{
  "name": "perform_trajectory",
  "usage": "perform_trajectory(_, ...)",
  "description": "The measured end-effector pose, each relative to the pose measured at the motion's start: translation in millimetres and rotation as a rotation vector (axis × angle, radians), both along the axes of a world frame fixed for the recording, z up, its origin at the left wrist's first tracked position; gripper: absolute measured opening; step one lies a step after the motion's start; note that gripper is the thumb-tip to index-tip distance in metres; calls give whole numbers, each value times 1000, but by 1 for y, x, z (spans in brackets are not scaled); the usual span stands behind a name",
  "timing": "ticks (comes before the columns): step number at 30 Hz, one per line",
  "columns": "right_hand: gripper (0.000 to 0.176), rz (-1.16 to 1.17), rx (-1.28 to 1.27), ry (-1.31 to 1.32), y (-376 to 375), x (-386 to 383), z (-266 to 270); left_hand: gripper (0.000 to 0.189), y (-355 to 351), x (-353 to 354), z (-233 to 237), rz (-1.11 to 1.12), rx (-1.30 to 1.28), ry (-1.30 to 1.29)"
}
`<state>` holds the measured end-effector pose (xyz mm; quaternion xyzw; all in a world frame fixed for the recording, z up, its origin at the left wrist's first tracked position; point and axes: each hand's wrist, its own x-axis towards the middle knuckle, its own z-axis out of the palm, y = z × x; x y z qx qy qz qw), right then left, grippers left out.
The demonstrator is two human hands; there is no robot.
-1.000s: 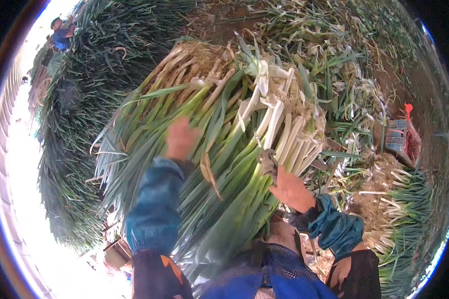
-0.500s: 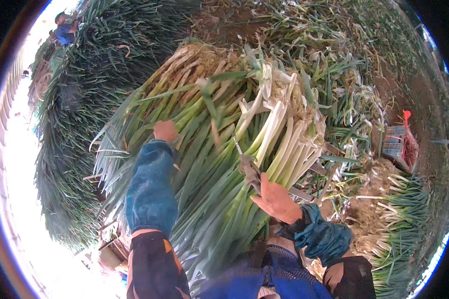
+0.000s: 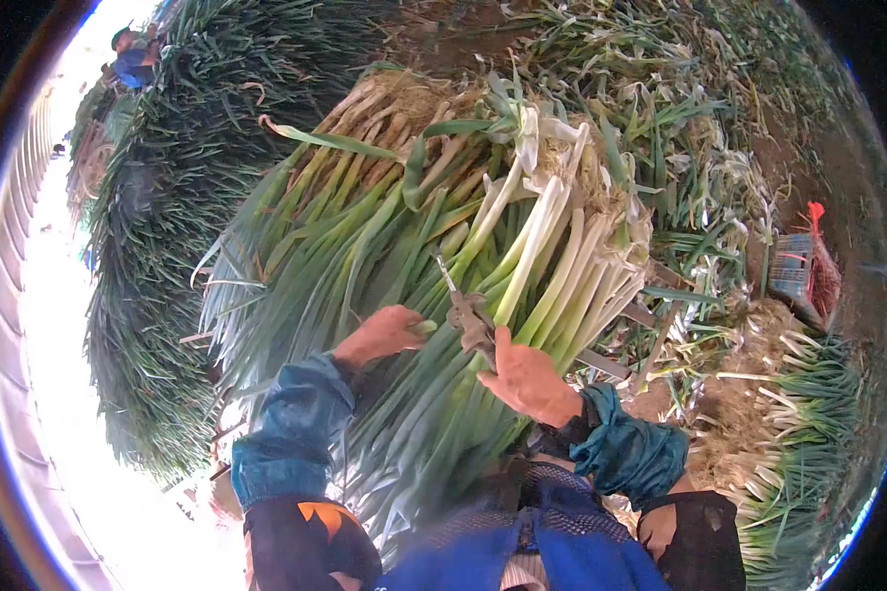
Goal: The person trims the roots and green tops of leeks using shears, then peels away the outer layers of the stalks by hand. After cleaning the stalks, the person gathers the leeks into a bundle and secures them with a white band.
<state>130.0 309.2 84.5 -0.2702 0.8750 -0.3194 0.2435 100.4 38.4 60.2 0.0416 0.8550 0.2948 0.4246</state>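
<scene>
Long green onions with white stems and roots lie in a thick heap in front of me, their green leaves running down toward my body. My left hand is closed over the leaves near the heap's middle, with a short piece of green stalk at its fingertips. Just right of it my right hand holds a grey tool with a thin metal nozzle pointing up and left over the leaves. More onions with brown, untrimmed stems lie at the heap's upper part.
A large pile of dark green leaves rises at the left, with a person beyond it. Leaf scraps cover the ground at the upper right. Cleaned onions lie in rows at the right, below a red net bag.
My left hand has moved right and down, toward the tool. My right hand and the tool have shifted slightly left. A loose leaf now lies across the upper heap.
</scene>
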Motion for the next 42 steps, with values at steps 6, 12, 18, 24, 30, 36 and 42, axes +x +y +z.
perform_trajectory(6, 61, -11, 41, -77, 1, -2, -5, 41, -61, -92, -28, 327, -411, 811)
perform_trajectory(12, 65, -3, 62, -14, 1, -2, -1, 41, -96, -104, -122, 490, -578, 617)
perform_trajectory(18, 62, -8, -41, -46, -15, -5, -5, 32, -102, -84, -84, 205, -530, 501)
perform_trajectory(24, 70, 65, 4, -108, -19, 17, -5, 30, -69, 44, -73, 414, -114, 483)
perform_trajectory(30, 73, 95, 112, -159, -17, 20, -6, 32, -37, 88, -79, 1012, 360, -98)
perform_trajectory(36, 67, 141, 123, -261, -5, 19, 14, 26, -20, 70, -44, 909, 529, -13)
perform_trajectory(42, 65, 9, 58, -90, -21, -6, -28, 25, -17, 63, -49, 851, 219, -53)
